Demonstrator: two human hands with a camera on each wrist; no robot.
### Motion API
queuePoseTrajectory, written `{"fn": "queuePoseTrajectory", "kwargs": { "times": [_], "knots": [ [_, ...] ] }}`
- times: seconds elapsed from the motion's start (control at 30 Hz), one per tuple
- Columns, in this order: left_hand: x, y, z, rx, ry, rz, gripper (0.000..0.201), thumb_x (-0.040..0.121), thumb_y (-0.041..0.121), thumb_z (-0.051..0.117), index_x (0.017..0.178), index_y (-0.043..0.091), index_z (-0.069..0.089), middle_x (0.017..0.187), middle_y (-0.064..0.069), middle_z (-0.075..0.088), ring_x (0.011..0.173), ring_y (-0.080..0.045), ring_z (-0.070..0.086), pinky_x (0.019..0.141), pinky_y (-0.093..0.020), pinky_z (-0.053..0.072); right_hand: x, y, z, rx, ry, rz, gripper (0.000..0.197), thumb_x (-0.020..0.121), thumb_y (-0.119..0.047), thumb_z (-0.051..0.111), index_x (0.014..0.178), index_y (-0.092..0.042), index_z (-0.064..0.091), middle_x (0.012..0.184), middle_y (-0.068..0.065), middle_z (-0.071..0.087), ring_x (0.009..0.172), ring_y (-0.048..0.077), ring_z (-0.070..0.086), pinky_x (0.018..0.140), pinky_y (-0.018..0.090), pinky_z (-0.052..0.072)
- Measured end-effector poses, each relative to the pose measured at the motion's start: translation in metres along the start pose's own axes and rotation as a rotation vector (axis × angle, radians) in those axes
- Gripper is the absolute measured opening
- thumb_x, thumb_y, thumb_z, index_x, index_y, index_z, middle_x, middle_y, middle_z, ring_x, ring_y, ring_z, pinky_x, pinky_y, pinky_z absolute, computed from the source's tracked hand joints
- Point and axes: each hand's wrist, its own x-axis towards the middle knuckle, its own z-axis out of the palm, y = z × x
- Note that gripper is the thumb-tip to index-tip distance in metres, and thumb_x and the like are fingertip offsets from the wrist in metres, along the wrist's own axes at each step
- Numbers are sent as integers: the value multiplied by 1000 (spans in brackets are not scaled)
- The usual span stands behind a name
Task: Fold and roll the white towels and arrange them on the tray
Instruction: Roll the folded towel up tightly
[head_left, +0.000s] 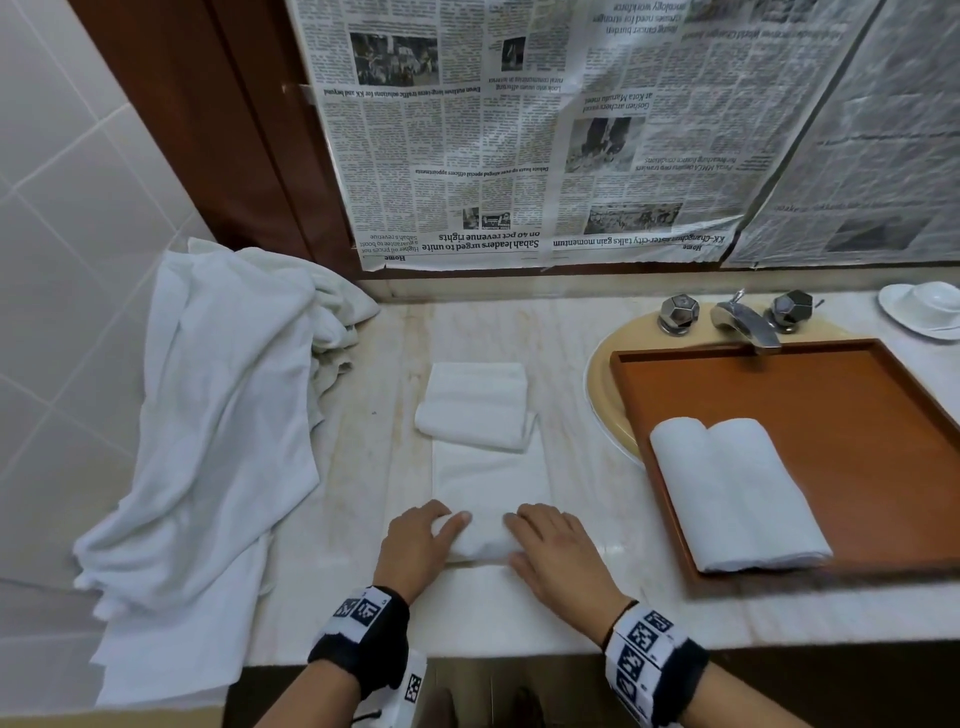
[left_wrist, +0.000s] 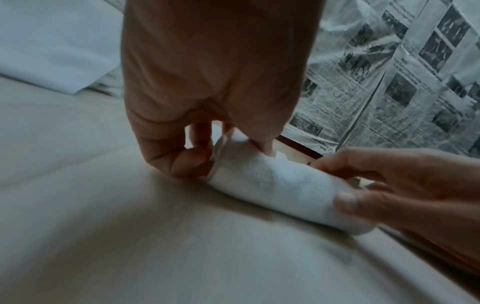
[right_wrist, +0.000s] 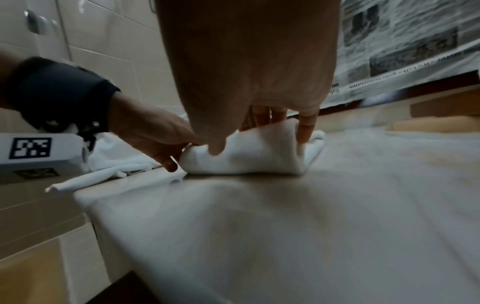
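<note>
Both hands, left hand (head_left: 415, 545) and right hand (head_left: 558, 553), pinch your half-rolled white terry towel (head_left: 485, 499); two white rolled towels (head_left: 737, 493) on rectangular wooden tray (head_left: 883, 415), heaped loose white towels (head_left: 218, 415) remain.

We can read headlines on the newspaper (head_left: 519, 130) taped upside down over the wall above the counter: "Sabah leaders urged to unite on 40 pct revenue rights", "KK-Changchun sister-city talks gain momentum" partly creased, and "Goshen archers excel at Kota Marudu meet"; the square coded markers on the wristbands (head_left: 655, 665) carry no legible words
</note>
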Motion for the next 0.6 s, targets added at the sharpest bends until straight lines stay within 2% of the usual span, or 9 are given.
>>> {"fn": "queuePoseTrajectory", "kwargs": {
  "times": [0.1,0.17,0.2,0.27,0.37,0.43,0.47,0.53,0.6],
  "knots": [
    [-11,0,4,48,78,80,30,95,55,52,115,34,61,120,9,50,105,-15,53,83,-29,42,9,9,4,86,-54,40,37,91,-40,44,113,-19,64,108,-1,64,95,20,63,76,30,54],
    [-21,-1,7,114,135,210,36,95,55,54,124,35,58,129,13,43,112,-15,45,85,-29,44,18,15,2,254,-112,123,40,98,-39,39,118,-15,64,112,0,62,100,19,56,84,34,47],
    [-24,-5,10,167,146,290,39,93,57,54,125,35,58,131,13,44,113,-15,44,85,-30,47,23,17,-1,344,-159,168,37,101,-37,39,118,-14,64,111,-1,61,100,18,53,86,33,43],
    [-29,-13,17,273,116,381,47,87,60,52,127,35,58,131,12,52,115,-19,48,82,-34,52,29,21,-3,445,-147,225,27,103,-27,44,106,-12,66,98,-3,59,90,16,48,81,32,36],
    [-31,-17,20,327,62,343,54,85,61,47,132,36,55,131,13,53,117,-20,49,84,-35,51,26,19,-1,468,-134,249,20,102,-20,48,97,-13,66,91,-3,60,83,15,48,78,29,34],
    [-26,-15,15,295,-2,314,55,87,62,47,135,36,54,132,15,51,116,-16,46,88,-34,47,17,13,2,298,-67,234,15,98,-14,53,105,-18,65,99,-3,61,89,18,53,78,30,37],
    [-21,-13,12,266,-54,293,54,87,62,50,135,37,53,130,15,50,115,-15,45,90,-33,45,9,8,2,169,-15,205,19,92,-13,58,109,-21,64,103,-4,61,92,18,55,78,30,40],
    [-10,-11,2,180,-158,235,58,81,68,54,131,38,55,126,16,52,113,-13,49,94,-33,44,-4,-4,-2,36,25,101,30,85,-29,63,114,-22,61,111,-3,60,100,18,56,83,34,47],
    [1,-8,-8,81,-219,177,59,76,70,61,125,38,60,120,12,58,112,-11,54,96,-31,43,-10,-9,-2,3,-15,40,53,79,-48,66,122,-18,58,120,1,58,109,20,56,91,39,50]
  ]
}}
